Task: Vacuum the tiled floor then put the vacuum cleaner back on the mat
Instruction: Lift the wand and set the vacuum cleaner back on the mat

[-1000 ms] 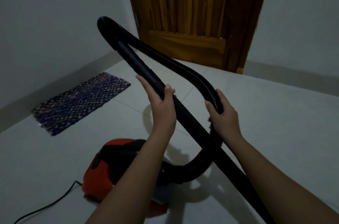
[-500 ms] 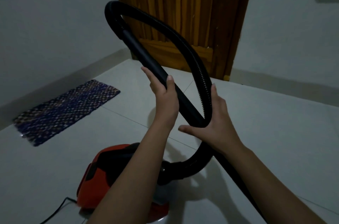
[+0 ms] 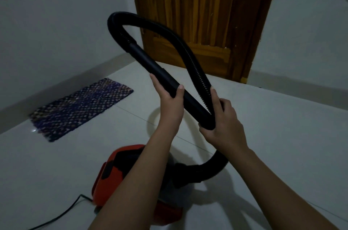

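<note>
The red vacuum cleaner [image 3: 114, 171] sits on the tiles at six o'clock, well off the mat [image 3: 81, 109], which lies toward ten. Its hose [image 3: 186, 49] has folded into a tighter loop than a moment ago, seemingly bundled for carrying. The tube [image 3: 150, 64] runs long-axis from eleven down to five. The right hand [image 3: 222, 128] now clamps hose against tube, and the left hand [image 3: 170, 105] is wrapped around the tube.
</note>
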A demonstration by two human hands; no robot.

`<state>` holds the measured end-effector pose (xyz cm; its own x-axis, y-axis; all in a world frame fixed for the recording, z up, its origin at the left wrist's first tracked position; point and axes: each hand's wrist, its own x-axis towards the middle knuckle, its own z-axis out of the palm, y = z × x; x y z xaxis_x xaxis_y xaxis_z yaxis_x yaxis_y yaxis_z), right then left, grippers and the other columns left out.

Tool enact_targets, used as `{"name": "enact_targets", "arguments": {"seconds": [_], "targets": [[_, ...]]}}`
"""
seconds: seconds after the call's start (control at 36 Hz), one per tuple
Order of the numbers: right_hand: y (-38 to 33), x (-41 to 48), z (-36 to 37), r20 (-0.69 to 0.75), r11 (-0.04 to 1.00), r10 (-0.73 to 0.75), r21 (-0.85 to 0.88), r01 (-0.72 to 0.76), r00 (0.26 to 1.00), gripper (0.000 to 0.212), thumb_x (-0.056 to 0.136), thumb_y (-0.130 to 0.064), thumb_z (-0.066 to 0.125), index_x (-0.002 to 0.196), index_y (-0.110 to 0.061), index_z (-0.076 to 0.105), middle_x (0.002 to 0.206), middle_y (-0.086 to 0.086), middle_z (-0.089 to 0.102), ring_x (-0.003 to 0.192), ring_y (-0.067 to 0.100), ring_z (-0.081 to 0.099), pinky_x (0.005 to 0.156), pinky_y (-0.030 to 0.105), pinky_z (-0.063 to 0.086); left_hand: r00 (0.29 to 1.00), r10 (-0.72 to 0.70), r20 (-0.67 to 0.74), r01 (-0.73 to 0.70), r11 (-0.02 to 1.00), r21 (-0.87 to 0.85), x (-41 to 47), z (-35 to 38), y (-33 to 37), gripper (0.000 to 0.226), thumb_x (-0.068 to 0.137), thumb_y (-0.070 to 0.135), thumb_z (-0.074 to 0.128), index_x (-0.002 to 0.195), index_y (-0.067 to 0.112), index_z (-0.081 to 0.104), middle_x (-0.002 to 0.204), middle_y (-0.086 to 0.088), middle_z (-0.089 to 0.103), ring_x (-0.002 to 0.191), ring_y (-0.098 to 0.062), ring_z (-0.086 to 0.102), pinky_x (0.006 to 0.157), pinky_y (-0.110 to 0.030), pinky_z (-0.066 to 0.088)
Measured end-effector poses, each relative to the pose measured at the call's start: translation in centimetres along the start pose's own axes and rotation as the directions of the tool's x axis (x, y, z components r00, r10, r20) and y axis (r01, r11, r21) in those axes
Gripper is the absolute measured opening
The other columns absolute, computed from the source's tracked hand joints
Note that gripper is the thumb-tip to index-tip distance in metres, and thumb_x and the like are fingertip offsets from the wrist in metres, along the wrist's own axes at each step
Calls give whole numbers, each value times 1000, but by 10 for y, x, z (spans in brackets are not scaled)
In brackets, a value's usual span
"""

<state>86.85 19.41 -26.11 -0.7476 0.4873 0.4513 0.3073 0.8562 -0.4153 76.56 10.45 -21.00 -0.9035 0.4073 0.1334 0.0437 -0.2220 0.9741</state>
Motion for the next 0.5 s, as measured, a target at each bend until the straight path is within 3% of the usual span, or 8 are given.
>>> {"name": "enact_targets", "arguments": {"seconds": [0.19, 0.42, 0.5], "targets": [[-16, 6, 6, 25, 998, 19, -62, -17, 1000, 97, 82, -40, 66, 152, -30, 0, 129, 11, 44, 102, 27, 50, 74, 38, 47, 1000, 7, -21, -8, 999, -50, 5, -18, 3, 89, 94, 16, 54, 144, 48, -12, 157, -9, 20, 138, -27, 35, 113, -49, 33], [-28, 2, 12, -21, 997, -12, -74, 10, 1000, 97, 77, -35, 71, 152, -29, 10, 123, 14, 50, 95, 29, 52, 72, 42, 49, 998, -16, -64, 9, 995, -104, -1, -34, 9, 86, 92, 14, 58, 144, 50, -1, 150, -13, 34, 136, -28, 39, 111, -52, 35], [-31, 0, 14, -25, 996, -23, -81, 21, 999, 100, 74, -31, 73, 152, -29, 11, 121, 14, 50, 95, 30, 52, 75, 45, 49, 996, -25, -80, 16, 994, -107, -5, -42, 9, 75, 96, 18, 52, 145, 47, 4, 141, -8, 45, 129, -23, 48, 110, -48, 39]]}}
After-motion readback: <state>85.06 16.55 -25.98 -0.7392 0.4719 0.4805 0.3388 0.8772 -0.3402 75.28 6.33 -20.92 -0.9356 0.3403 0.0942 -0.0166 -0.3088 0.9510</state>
